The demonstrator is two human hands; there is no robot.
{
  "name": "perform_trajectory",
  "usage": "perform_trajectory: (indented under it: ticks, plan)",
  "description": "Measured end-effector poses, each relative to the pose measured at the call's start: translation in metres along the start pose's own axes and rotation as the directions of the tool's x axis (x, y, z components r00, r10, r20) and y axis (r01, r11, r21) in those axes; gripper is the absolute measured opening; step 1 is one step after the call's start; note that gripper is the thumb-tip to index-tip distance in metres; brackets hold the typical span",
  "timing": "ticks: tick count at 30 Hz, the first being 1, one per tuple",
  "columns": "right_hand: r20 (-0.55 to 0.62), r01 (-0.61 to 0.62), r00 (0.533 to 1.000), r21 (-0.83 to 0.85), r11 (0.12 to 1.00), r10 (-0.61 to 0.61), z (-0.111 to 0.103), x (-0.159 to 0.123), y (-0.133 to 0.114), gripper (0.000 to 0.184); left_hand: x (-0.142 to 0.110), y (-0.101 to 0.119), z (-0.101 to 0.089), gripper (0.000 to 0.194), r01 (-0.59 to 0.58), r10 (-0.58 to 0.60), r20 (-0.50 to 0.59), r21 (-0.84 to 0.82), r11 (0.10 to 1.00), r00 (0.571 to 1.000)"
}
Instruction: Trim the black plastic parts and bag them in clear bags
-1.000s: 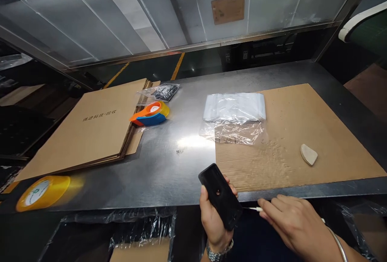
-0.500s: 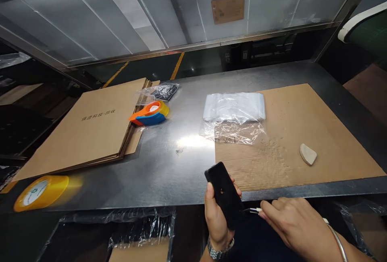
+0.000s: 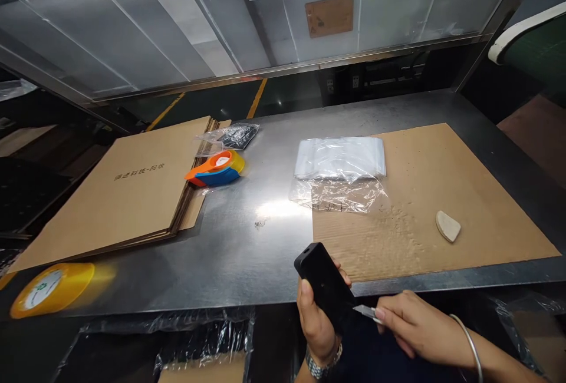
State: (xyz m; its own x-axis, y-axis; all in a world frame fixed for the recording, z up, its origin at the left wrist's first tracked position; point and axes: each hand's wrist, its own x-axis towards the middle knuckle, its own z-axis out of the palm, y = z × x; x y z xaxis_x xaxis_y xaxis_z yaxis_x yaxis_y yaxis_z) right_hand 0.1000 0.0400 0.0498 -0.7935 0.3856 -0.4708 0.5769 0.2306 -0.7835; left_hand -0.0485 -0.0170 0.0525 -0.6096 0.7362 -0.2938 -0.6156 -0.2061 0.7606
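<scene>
From the head view, the left hand (image 3: 318,329) grips the black case (image 3: 326,284) over the near edge of the metal table (image 3: 243,253), while the right hand (image 3: 413,325) pinches a small blade (image 3: 365,311) beside its lower end; I can't tell whether they touch. Just now the case has turned: its holed side is out of sight and a plainer face shows, apparently offering the blade another edge.

Black case (image 3: 325,283), 1: tilted differently in left hand (image 3: 318,327); central hole no longer visible. Knife (image 3: 366,312), 1: rotated in right hand (image 3: 409,324); blade, formerly edge-on, now shown broadside.
</scene>
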Motion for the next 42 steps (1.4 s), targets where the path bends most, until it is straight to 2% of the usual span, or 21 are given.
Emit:
perform_trajectory:
  ticks: [1, 2, 3, 5, 7, 9, 10, 12, 13, 15, 17, 20, 23, 26, 30, 34, 39, 42]
  plan:
    - [0.142, -0.047, 0.990, 0.228, 0.973, 0.015, 0.002, 0.002, 0.003, 0.052, 0.001, 0.000, 0.000, 0.045, 0.011, -0.010, 0.022, -0.032, 0.999, 1.000]
    - [0.259, -0.106, 0.966, 0.405, 0.908, -0.003, 0.005, 0.004, 0.006, 0.054, 0.002, 0.000, 0.000, 0.045, 0.031, -0.029, 0.036, -0.071, 0.997, 0.999]
    - [0.332, -0.151, 0.943, 0.523, 0.839, -0.037, 0.007, 0.005, 0.009, 0.056, 0.003, 0.001, 0.000, 0.045, 0.057, -0.053, 0.039, -0.110, 0.992, 0.998]
    - [0.338, -0.146, 0.935, 0.643, 0.752, -0.107, 0.009, 0.004, 0.010, 0.057, 0.006, 0.002, 0.000, 0.043, 0.124, -0.122, 0.023, -0.169, 0.978, 0.992]
    - [0.225, -0.044, 0.963, 0.671, 0.740, -0.148, 0.006, 0.001, 0.006, 0.052, 0.010, 0.004, 0.001, 0.040, 0.186, -0.189, 0.006, -0.191, 0.964, 0.982]
    - [0.019, 0.109, 0.989, 0.570, 0.814, -0.145, -0.001, -0.001, -0.001, 0.043, 0.012, 0.004, 0.001, 0.042, 0.290, -0.293, 0.007, -0.186, 0.939, 0.956]
    - [-0.093, 0.173, 0.985, 0.463, 0.869, -0.146, -0.006, -0.003, -0.006, 0.038, 0.012, 0.003, 0.001, 0.044, 0.354, -0.358, 0.013, -0.185, 0.917, 0.934]
    - [-0.253, 0.244, 0.949, 0.203, 0.948, -0.190, -0.013, -0.003, -0.015, 0.031, 0.012, -0.001, 0.001, 0.048, 0.499, -0.499, 0.049, -0.188, 0.846, 0.865]
    - [-0.289, 0.264, 0.930, 0.088, 0.960, -0.229, -0.016, -0.003, -0.018, 0.029, 0.011, -0.004, 0.001, 0.049, 0.564, -0.561, 0.075, -0.191, 0.803, 0.824]
    - [-0.295, 0.300, 0.903, -0.086, 0.950, -0.311, -0.017, -0.001, -0.024, 0.024, 0.008, -0.009, 0.002, 0.049, 0.648, -0.641, 0.106, -0.201, 0.735, 0.760]
    - [-0.264, 0.312, 0.892, -0.226, 0.923, -0.366, -0.016, 0.001, -0.027, 0.018, 0.004, -0.014, 0.004, 0.050, 0.691, -0.685, 0.112, -0.202, 0.694, 0.720]
    - [-0.222, 0.277, 0.898, -0.386, 0.880, -0.380, -0.010, 0.003, -0.028, 0.012, -0.001, -0.016, 0.008, 0.048, 0.708, -0.709, 0.081, -0.201, 0.677, 0.701]
    - [-0.212, 0.231, 0.903, -0.493, 0.839, -0.373, -0.005, 0.002, -0.028, 0.021, -0.005, -0.015, 0.011, 0.046, 0.721, -0.724, 0.067, -0.188, 0.667, 0.687]
    - [-0.211, 0.199, 0.910, -0.535, 0.821, -0.358, -0.003, 0.001, -0.030, 0.027, -0.007, -0.016, 0.012, 0.045, 0.734, -0.736, 0.069, -0.174, 0.656, 0.674]
    - [-0.213, 0.156, 0.933, -0.485, 0.861, -0.289, -0.005, 0.002, -0.029, 0.028, -0.010, -0.020, 0.010, 0.044, 0.737, -0.737, 0.087, -0.191, 0.648, 0.670]
    - [-0.249, 0.056, 0.954, -0.398, 0.916, -0.167, -0.013, 0.006, -0.024, 0.025, -0.016, -0.027, 0.007, 0.038, 0.783, -0.783, 0.091, -0.181, 0.595, 0.616]
    - [-0.344, -0.011, 0.933, -0.333, 0.943, -0.111, -0.029, 0.011, -0.015, 0.025, -0.023, -0.032, 0.006, 0.049, 0.779, -0.778, 0.053, 0.007, 0.627, 0.626]
    - [-0.431, -0.053, 0.898, -0.302, 0.952, -0.086, -0.038, 0.014, -0.011, 0.014, -0.025, -0.033, 0.004, 0.057, 0.797, -0.800, 0.098, 0.077, 0.599, 0.591]
